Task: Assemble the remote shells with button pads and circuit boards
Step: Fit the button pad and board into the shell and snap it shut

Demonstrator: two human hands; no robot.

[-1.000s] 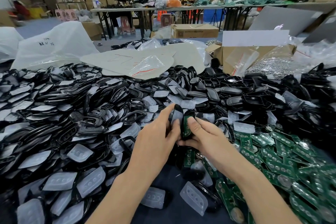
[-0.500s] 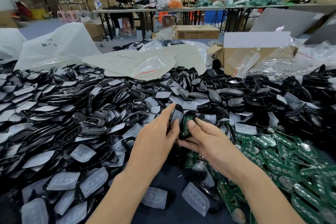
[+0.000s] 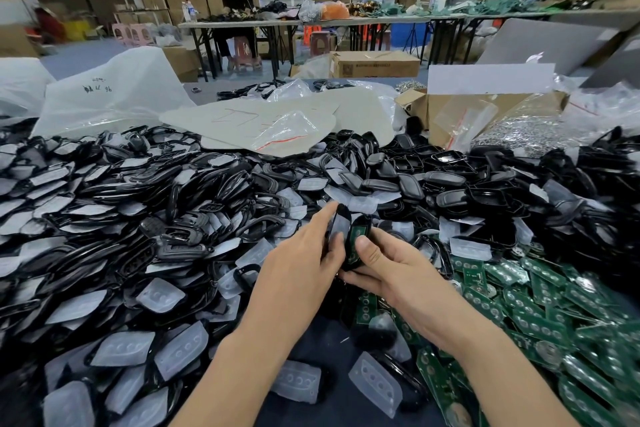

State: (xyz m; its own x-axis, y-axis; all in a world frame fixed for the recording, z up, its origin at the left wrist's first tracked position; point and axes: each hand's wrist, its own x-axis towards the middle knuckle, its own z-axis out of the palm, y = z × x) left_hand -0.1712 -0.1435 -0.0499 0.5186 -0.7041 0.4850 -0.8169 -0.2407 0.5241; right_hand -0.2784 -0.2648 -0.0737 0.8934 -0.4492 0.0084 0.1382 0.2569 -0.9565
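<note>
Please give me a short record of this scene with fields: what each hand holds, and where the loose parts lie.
left hand: holds black plastic shell half with translucent button pad
right hand: holds black plastic shell half with green circuit board, thumb on it
halves: side by side, not yet closed together
left side: heap of black shells and translucent pads
right side: heap of green circuit boards

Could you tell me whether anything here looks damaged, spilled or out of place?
Nothing stands out. The left hand holds a padded shell, the right hand a shell with a green board; loose shells, pads and boards lie heaped around, none visibly broken.
</note>
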